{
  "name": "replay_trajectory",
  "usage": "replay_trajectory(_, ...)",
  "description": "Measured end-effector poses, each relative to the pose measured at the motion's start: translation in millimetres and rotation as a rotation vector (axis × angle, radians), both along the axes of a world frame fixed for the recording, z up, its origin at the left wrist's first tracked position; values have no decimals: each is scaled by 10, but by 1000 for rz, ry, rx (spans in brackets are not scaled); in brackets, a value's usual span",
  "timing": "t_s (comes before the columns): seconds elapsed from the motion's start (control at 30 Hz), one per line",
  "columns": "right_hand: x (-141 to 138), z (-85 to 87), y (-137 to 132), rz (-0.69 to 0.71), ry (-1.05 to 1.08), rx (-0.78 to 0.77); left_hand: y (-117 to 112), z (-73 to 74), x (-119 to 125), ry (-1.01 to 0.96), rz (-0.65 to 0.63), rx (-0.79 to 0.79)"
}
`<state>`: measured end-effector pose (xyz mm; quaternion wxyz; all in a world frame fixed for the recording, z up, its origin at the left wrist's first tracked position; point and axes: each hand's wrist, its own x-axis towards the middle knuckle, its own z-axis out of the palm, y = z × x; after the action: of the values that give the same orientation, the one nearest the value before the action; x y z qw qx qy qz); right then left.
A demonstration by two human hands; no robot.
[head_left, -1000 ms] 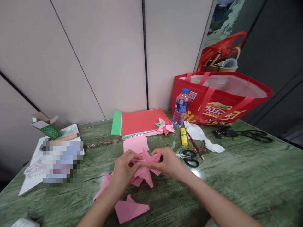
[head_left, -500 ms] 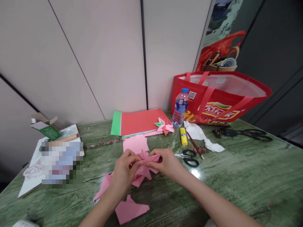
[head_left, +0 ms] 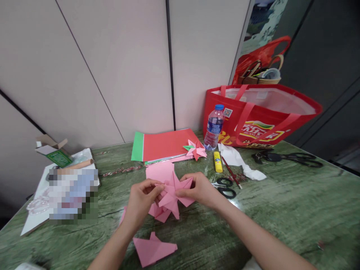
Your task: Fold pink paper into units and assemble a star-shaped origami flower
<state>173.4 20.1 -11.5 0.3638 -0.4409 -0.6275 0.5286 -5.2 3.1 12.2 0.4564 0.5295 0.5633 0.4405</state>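
Note:
Between my two hands is a pink folded paper star (head_left: 172, 197) with several pointed arms, tilted to face me. My left hand (head_left: 144, 197) pinches its left side between thumb and fingers. My right hand (head_left: 197, 189) grips an upper right point, thumb in front. Just below and behind the star, more folded pink paper shows, partly covered by it. A loose pink folded paper piece (head_left: 154, 249) lies on the table nearer to me. Part of another pink piece (head_left: 123, 216) peeks out beside my left wrist.
Behind my hands are pink paper squares (head_left: 160, 170), red paper sheets (head_left: 168, 144) and a finished red, pink and green star (head_left: 196, 150). Rightward lie a glue stick (head_left: 218, 162), scissors (head_left: 226, 187), a water bottle (head_left: 213, 129) and a red bag (head_left: 261, 120). A green box (head_left: 59, 157) stands left.
The star has come up and turned more toward me, so more of its points show. My left hand has shifted left to its side; my right hand keeps its grip.

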Motion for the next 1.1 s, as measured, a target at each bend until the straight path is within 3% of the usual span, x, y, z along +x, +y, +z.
replay_trajectory(0.27,-21,-6,-20,2,-50,12,7,-20,-43,-7,-111,-85)
replay_trajectory(0.43,0,-6,-9,31,-14,35,20,50,-67,30,-41,-15)
replay_trajectory(0.67,8,0,-3,3,-55,66,7,31,-71,28,-151,-60)
replay_trajectory(0.9,-1,6,-17,-2,-63,69,15,17,-59,-15,-98,-54)
replay_trajectory(1.1,13,30,-18,7,-63,49,15,-2,-65,26,-155,-57)
